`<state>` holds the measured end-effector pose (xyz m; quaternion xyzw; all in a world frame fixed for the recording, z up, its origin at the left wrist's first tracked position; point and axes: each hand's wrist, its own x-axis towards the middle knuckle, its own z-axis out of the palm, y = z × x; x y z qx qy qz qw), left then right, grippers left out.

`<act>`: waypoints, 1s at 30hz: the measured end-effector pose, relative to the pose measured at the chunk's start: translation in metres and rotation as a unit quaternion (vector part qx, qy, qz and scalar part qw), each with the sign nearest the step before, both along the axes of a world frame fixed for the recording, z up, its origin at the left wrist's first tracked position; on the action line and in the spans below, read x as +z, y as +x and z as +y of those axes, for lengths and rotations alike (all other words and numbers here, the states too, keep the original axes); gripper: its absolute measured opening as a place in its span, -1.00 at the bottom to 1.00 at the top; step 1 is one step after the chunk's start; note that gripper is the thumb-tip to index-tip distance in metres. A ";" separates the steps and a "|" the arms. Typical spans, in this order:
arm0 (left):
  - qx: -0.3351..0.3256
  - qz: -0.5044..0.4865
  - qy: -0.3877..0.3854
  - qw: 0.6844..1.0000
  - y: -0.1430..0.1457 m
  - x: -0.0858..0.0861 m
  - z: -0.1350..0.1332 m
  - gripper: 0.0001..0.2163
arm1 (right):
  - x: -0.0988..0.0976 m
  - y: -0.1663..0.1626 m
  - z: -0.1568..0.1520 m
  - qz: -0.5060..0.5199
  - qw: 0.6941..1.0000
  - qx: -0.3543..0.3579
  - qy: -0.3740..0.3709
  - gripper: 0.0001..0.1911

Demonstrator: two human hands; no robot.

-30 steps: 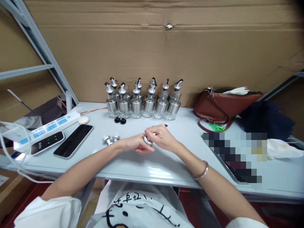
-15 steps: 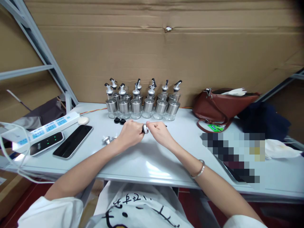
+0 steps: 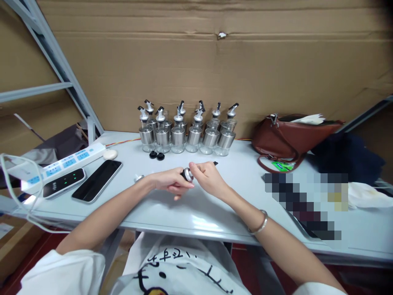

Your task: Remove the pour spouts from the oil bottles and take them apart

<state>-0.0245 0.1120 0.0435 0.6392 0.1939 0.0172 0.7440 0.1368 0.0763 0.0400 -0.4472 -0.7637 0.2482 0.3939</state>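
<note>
My left hand (image 3: 170,181) and my right hand (image 3: 208,179) meet over the middle of the light grey table (image 3: 190,213). Between their fingertips sits a small silver pourer cap with a black stopper (image 3: 187,174); both hands are closed on it. A thin dark tip (image 3: 215,163) pokes out past my right hand. One more silver pourer cap (image 3: 138,178) lies on the table just left of my left wrist. Two black stoppers (image 3: 156,155) lie in front of several glass-and-steel dispenser bottles (image 3: 187,130) at the back.
At the left lie a white power strip (image 3: 61,161), a dark device with green lights (image 3: 63,182), a black phone (image 3: 97,181) and a small white oval thing (image 3: 109,154). A brown handbag (image 3: 291,133) and dark cloth (image 3: 350,153) sit at the right. Cardboard lines the back.
Both hands went out toward the bottles half a second ago, then came back toward me; the cap stays between them, with its black stopper end now showing.
</note>
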 end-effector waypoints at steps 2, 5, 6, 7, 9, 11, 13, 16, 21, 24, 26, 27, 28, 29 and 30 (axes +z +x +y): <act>-0.042 -0.014 -0.088 0.995 -0.001 -0.001 -0.001 -0.60 | 0.003 0.000 -0.002 -0.021 0.998 0.042 0.048 -0.49; -0.081 -0.010 -0.153 0.985 -0.001 -0.003 -0.004 -0.54 | 0.005 0.002 -0.004 -0.040 0.982 0.094 0.156 -0.52; -0.089 -0.005 -0.165 0.982 0.000 -0.003 -0.005 -0.51 | 0.005 0.003 -0.004 -0.046 0.973 0.105 0.200 -0.54; -0.095 0.001 -0.168 0.981 0.000 -0.002 -0.006 -0.50 | 0.006 0.004 -0.004 -0.056 0.961 0.113 0.245 -0.56; -0.101 0.012 -0.150 0.983 0.001 0.001 -0.008 -0.52 | 0.007 0.007 -0.004 -0.079 0.934 0.117 0.328 -0.60; -0.084 0.014 -0.092 0.992 0.003 0.006 -0.009 -0.57 | 0.008 0.010 -0.004 -0.111 0.915 0.104 0.372 -0.61; -0.033 0.010 0.013 0.999 0.004 0.010 -0.009 -0.61 | 0.008 0.014 -0.002 -0.137 0.915 0.073 0.372 -0.61; 0.078 0.026 0.185 0.979 0.006 0.011 -0.008 -0.65 | 0.005 0.016 0.001 -0.150 0.929 0.025 0.338 -0.61; 0.164 0.035 0.399 0.901 0.005 0.000 -0.005 -0.73 | 0.001 0.012 0.002 -0.115 0.959 0.003 0.258 -0.60; 0.203 0.068 0.545 0.811 0.006 -0.005 -0.005 -0.78 | 0.000 0.010 0.003 -0.080 0.984 -0.002 0.159 -0.56; 0.226 0.090 0.621 0.745 0.007 -0.007 -0.006 -0.82 | -0.001 0.009 0.005 -0.042 0.995 -0.011 0.086 -0.53; 0.231 0.096 0.650 0.718 0.008 -0.008 -0.006 -0.84 | -0.002 0.009 0.007 -0.020 0.999 -0.013 0.049 -0.51; 0.231 0.100 0.673 0.696 0.008 -0.009 -0.006 -0.86 | -0.004 0.009 0.008 0.002 1.000 -0.012 0.015 -0.50; 0.227 0.101 0.691 0.679 0.008 -0.009 -0.006 -0.86 | -0.005 0.009 0.009 0.022 1.000 -0.008 -0.015 -0.49; 0.221 0.102 0.705 0.666 0.008 -0.010 -0.006 -0.86 | -0.006 0.009 0.010 0.039 0.998 -0.002 -0.039 -0.48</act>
